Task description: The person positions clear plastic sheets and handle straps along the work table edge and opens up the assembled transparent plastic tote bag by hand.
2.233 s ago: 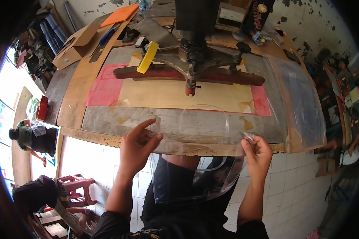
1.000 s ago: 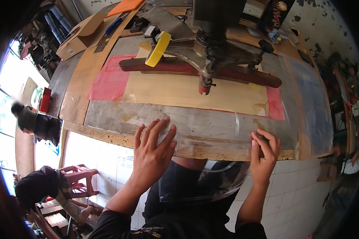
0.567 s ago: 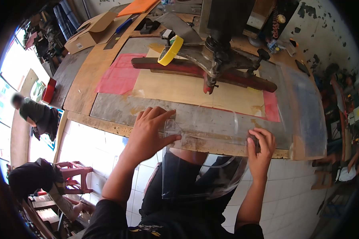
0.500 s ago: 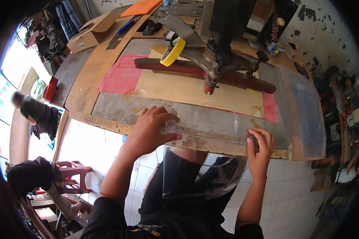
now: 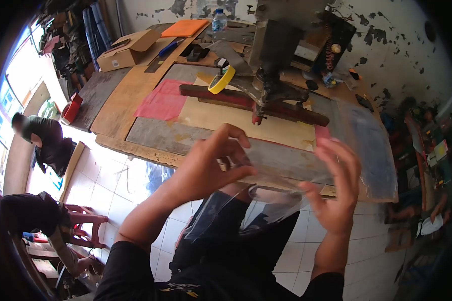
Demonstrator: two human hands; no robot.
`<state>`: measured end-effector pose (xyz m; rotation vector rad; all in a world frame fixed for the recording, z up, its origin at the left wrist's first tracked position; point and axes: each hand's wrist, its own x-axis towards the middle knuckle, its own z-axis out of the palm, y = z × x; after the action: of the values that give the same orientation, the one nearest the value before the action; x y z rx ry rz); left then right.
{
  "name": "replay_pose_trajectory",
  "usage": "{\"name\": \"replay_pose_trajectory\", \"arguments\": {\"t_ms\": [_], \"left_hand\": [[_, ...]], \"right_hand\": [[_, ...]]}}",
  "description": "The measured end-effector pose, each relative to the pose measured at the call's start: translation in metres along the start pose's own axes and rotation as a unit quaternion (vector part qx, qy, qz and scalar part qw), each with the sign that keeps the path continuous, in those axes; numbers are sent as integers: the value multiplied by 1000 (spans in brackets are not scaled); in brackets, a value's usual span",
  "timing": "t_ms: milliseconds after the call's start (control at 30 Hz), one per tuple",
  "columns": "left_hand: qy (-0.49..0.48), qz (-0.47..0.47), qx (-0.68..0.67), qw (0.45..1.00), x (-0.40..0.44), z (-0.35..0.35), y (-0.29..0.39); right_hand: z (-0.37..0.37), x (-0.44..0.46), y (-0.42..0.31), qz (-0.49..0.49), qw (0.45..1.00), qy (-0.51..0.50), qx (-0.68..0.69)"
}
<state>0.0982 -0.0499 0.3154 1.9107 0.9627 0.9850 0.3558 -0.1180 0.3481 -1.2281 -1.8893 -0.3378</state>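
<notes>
A clear plastic sheet [image 5: 276,203] bends and hangs between my hands, over my lap at the table's front edge. My left hand [image 5: 211,160] has its thumb and curled fingers closed on the sheet's left upper part. At the sheet's right upper edge is my right hand [image 5: 336,188], blurred, its thumb and fingers around the plastic. Beyond them is a press machine [image 5: 278,65] with a long dark red bar [image 5: 216,94]. Under the bar lies a cream sheet [image 5: 236,118] over a pink sheet [image 5: 158,100]. A yellow tape roll [image 5: 222,80] hangs on the press.
Several clear sheets [image 5: 369,150] lie at the table's right side. A cardboard box [image 5: 128,50], an orange folder [image 5: 185,28] and a water bottle [image 5: 219,22] are at the back. Two people [image 5: 40,143] sit at the left, one near a red stool [image 5: 88,223].
Both hands have lifted off the table edge toward me, raising the clear sheet, which is now bent and folded up instead of hanging flat. The view has shifted slightly.
</notes>
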Motion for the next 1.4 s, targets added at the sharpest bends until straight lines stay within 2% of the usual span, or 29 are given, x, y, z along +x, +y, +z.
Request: {"name": "replay_pose_trajectory", "arguments": {"t_ms": [67, 100, 167, 233, 267, 333, 400, 467, 500, 567, 600, 633, 667, 700, 733, 800, 867, 900, 1000, 1067, 1133, 1200, 1267, 1333, 1367, 1400], "left_hand": [[-12, 69, -16, 997, 2, 16, 13], [-1, 109, -8, 994, 2, 20, 22], [-2, 120, -37, 992, 1, 21, 25], [0, 130, -64, 989, 1, 15, 26], [-33, 122, -102, 987, 0, 2, 24], [-93, 82, -224, 967, -3, -28, 6], [-101, 81, -253, 959, -2, -64, -40], [-28, 58, -514, 856, -7, -83, -89], [-31, 61, -514, 855, -9, -76, -93], [0, 6, -562, 827, -26, -48, -99], [-62, 14, -505, 861, -33, -26, -111], [-96, -7, -445, 890, -42, 4, -105], [-162, 45, -394, 904, -50, 31, -108], [-213, 29, -413, 885, -58, 52, -97], [-221, 41, -416, 881, -62, 73, -91], [-213, 43, -366, 905, -61, 95, -84], [-192, -13, -438, 878, -47, 103, -80], [-136, -36, -471, 871, -43, 107, -81], [-61, -219, -450, 864, -31, 90, -85], [-56, -213, -438, 872, -24, 80, -86], [-48, -209, -426, 879, -20, 73, -85], [-51, -179, -357, 915, -18, 67, -84], [-49, -184, -357, 914, -15, 66, -85], [-54, -188, -357, 914, -14, 66, -84], [-81, -226, -342, 909, -12, 66, -82], [-109, -263, -325, 902, -10, 67, -81]], "right_hand": [[-6, 26, -21, -77, 984, -134, 91], [-6, 35, -19, -77, 985, -132, 86], [-6, 51, -14, 13, 928, -291, 231], [-12, 64, -8, 27, 926, -283, 247], [-17, 67, -5, 41, 922, -276, 269], [-37, 69, 14, 105, 926, -187, 310], [-73, 70, 46, 160, 924, -105, 330], [-96, 47, 94, 235, 892, 37, 385], [-99, 33, 109, 265, 870, 132, 393], [-94, 1, 125, 324, 802, 290, 409], [-89, -18, 129, 353, 759, 352, 419], [-78, -43, 131, 346, 760, 363, 413], [-65, -72, 131, 339, 761, 373, 407], [-48, -102, 131, 359, 735, 406, 407], [-30, -131, 126, 380, 708, 437, 404], [1, -176, 105, 415, 687, 398, 444], [29, -182, 74, 445, 658, 403, 454], [36, -186, 65, 450, 658, 402, 451], [44, -197, 51, 474, 675, 355, 441], [42, -198, 43, 509, 721, 269, 386], [42, -209, 43, 520, 722, 231, 394], [39, -220, 46, 531, 722, 192, 401], [30, -226, 51, 553, 698, 123, 438], [19, -224, 51, 566, 671, 107, 467], [15, -223, 51, 574, 646, 93, 494], [13, -223, 51, 577, 643, 97, 494]]}}
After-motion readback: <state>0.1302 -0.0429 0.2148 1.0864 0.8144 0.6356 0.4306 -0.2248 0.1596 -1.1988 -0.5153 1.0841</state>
